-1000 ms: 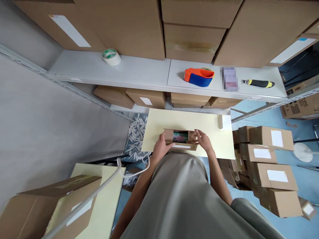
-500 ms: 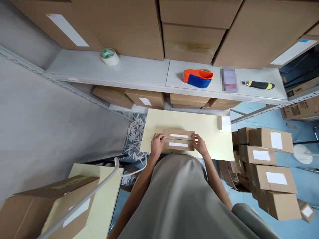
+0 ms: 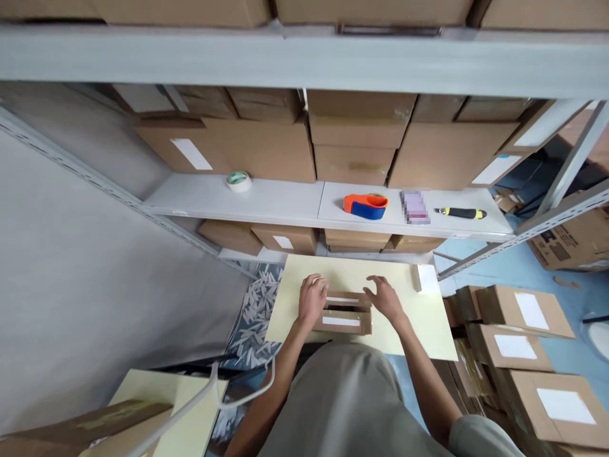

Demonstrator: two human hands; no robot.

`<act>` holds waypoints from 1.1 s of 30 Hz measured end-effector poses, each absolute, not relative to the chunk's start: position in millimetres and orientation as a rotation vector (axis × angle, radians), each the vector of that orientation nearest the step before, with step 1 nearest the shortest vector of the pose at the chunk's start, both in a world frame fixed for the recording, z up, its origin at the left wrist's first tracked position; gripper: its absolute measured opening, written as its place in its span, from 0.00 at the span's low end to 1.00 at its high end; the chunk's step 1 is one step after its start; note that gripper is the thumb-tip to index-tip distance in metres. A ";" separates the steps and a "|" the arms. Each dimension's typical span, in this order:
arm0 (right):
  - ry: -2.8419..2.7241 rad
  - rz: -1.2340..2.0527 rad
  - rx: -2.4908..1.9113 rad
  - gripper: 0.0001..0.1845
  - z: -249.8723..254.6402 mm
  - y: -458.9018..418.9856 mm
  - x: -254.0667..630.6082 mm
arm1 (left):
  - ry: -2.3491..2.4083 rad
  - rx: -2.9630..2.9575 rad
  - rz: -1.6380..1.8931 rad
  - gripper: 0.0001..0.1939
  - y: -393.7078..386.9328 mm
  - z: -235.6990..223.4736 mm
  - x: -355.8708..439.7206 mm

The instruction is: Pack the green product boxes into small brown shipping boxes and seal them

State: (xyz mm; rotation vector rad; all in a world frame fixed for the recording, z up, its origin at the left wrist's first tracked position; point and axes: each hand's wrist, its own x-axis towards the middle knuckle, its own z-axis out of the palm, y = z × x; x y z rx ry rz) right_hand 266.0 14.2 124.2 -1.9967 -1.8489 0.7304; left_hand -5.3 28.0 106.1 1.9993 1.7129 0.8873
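Observation:
On the pale yellow tabletop (image 3: 299, 273) lies small brown cardboard packaging (image 3: 366, 322) in two narrow halves, each bearing a white label strip. A dark gap runs between the halves; I cannot tell whether they are flaps of one box or two boxes. My left hand (image 3: 313, 299) is over the left end, fingers bent and apart, gripping nothing visible. My right hand (image 3: 385, 299) hovers by the right end with thumb and fingers spread. A white block (image 3: 425, 278), perhaps stacked paper, stands at the table's back right.
The grey shelf (image 3: 285, 198) ahead carries a tape roll (image 3: 238, 182), an orange-and-blue tape dispenser (image 3: 365, 207), a blurred purple packet (image 3: 415, 207) and a black-and-yellow utility knife (image 3: 460, 213). Labelled cartons (image 3: 514, 346) are stacked right. A white curved bar (image 3: 247, 401) crosses at lower left.
Both hands have let go of the packaging's ends and lifted, the right one opening wider. The gap between the two halves has widened. The view has tilted upward, showing more shelving.

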 end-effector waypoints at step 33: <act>-1.200 1.493 -1.358 0.37 93.4 -50.0 204.8 | 1.491 1.405 1.010 0.04 -70.8 105.7 23.0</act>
